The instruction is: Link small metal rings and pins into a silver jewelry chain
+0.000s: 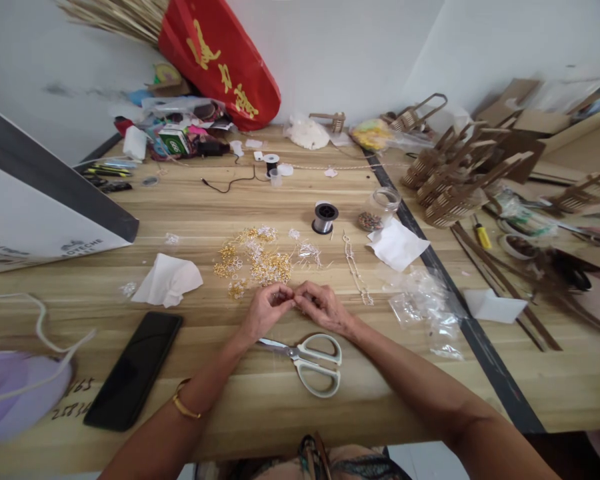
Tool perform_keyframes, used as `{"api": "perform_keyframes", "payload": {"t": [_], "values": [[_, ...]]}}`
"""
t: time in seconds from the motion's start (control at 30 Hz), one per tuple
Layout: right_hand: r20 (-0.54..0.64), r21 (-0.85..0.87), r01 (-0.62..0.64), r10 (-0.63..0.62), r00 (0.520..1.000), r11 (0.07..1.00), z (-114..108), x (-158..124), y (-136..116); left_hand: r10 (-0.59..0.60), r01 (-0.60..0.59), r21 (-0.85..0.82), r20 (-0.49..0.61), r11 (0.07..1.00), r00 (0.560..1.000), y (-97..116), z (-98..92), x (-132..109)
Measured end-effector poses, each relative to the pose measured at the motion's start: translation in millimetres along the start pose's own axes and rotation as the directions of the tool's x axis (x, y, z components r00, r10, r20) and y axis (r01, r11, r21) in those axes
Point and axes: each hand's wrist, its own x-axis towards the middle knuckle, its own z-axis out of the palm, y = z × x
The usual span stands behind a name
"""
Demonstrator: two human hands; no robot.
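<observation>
This is a small craft workshop: a wooden table [190,200] carries gold beads [260,261], a wire spool [325,217], scissors [307,361], and many small wooden baskets [450,180] beside cardboard pieces [545,127].

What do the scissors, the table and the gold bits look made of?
Scissors: shiny steel-looking blades, matte off-white handles, likely plastic. Table: pale wood planks, grain and joints visible. Gold bits: small glinting rings and links, probably metal, possibly plated.
</observation>
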Motion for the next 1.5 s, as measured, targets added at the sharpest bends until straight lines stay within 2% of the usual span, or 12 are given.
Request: {"api": "perform_keyframes", "payload": {"t": [0.23, 0.37, 0.47, 0.63, 0.77, 1.03, 1.5], "values": [[-0.004, -0.271, 0.150, -0.157, 0.988, 0.951, 4.0, -2.0, 2.7, 0.035, -0.034, -0.021, 0.020, 0.999, 0.999, -1.7, 1.1, 0.0], [-0.008, -0.350, 0.217, -0.235, 0.972, 0.911, 4.4, -2.7, 3.1, 0.049, -0.049, -0.018, 0.018, 0.999, 0.999, -2.8, 0.3, 0.2], [-0.001, -0.383, 0.223, -0.242, 0.970, 0.896, 3.4, -2.9, 2.5, 0.045, -0.044, -0.025, 0.023, 0.999, 0.999, -2.7, -0.7, 0.3], [0.011, -0.393, 0.198, -0.211, 0.977, 0.898, 2.4, -3.2, -0.2, 0.059, -0.059, -0.013, 0.027, 0.998, 0.998, -1.1, -1.0, 0.0], [-0.022, -0.374, 0.175, -0.198, 0.980, 0.911, 2.6, -3.1, -3.5, 0.096, -0.096, 0.003, 0.009, 0.995, 0.995, -2.5, 0.0, -0.7], [-0.063, -0.315, 0.127, -0.155, 0.986, 0.941, 4.3, -2.8, -5.0, 0.103, -0.099, 0.058, -0.083, 0.993, 0.991, -5.4, 2.2, -3.1], [-0.097, -0.291, 0.154, -0.189, 0.977, 0.944, 4.4, -1.5, -6.6, 0.175, -0.162, 0.190, -0.054, 0.968, 0.983, -2.4, 3.8, -7.0]]}}
